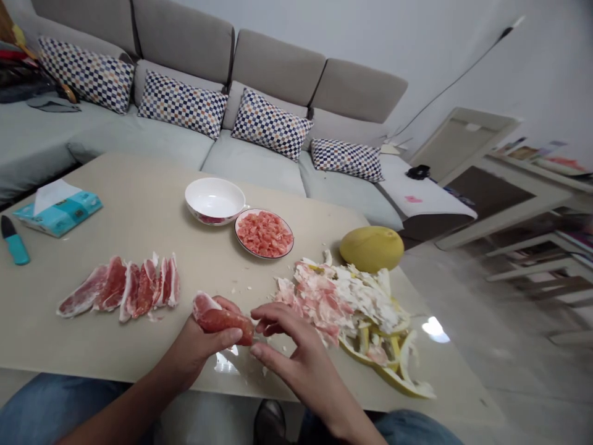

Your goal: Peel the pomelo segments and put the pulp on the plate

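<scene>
My left hand [197, 346] is wrapped round a pomelo segment [222, 321], its red flesh bare along the side and some pale membrane at the far left end. My right hand [296, 355] is at the segment's right end, thumb and fingers apart, with nothing clear between them. To the left, several pomelo segments [147, 287] lie in a row, with whitish skin on them. Beyond my hands, a plate [264, 254] holds a heap of peeled red pomelo flesh [264, 233]. A pile of pink and white membrane scraps [324, 296] lies right of my right hand.
A white bowl [215, 198] touches or nearly touches the plate. A whole yellow pomelo [372, 248] stands behind the scraps, with cut rind [403, 380] nearer the table's edge. At the left lie a tissue pack [69, 213] and a turquoise-handled knife [16, 247]. A sofa [254, 173] runs behind the table.
</scene>
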Available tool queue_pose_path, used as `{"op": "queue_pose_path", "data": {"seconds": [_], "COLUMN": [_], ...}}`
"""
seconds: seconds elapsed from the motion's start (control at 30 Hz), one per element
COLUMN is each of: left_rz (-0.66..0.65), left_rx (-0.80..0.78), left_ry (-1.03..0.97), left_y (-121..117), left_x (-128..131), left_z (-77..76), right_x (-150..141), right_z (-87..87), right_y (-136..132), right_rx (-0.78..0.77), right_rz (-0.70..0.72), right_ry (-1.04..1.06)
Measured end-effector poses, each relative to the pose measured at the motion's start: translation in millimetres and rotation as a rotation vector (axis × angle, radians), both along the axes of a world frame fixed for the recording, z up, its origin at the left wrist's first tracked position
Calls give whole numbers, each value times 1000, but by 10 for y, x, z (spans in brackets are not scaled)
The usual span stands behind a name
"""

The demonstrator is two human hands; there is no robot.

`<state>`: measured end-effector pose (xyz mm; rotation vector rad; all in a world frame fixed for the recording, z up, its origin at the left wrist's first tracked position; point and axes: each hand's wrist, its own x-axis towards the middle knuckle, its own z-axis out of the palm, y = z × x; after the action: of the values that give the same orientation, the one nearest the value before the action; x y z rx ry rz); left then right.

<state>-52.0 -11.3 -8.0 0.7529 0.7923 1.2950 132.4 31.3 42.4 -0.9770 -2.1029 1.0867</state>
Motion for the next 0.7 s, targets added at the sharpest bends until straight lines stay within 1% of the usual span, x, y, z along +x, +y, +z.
{"op": "queue_pose_path", "data": {"seconds": [0.13, 0.27, 0.4, 0.53, 0.6, 0.7], "left_rz": [3, 17, -4, -26, -36, -27], "left_rx": [12, -45, -49, -74, -99, -151], "left_ry": [-22, -63, -79, -133, -178, -246], "left_y": [3, 2, 4, 8, 9, 10], "left_x": [12, 10, 10, 20, 26, 28], "left_z": [-50, -95, -76, -57, -60, -68], "right_x": [-137, -160, -132, -100, -81, -55], "right_z": [-95, -97, -78, -98, -112, -131], "right_y": [-40, -31, -1, 13, 24, 54], "right_rx": [-93, -184, -250, -325, -396, -554], "right_rz": [-37, -66, -67, -69, -60, -15], "right_ry": [98, 98, 92, 121, 155, 224]}}
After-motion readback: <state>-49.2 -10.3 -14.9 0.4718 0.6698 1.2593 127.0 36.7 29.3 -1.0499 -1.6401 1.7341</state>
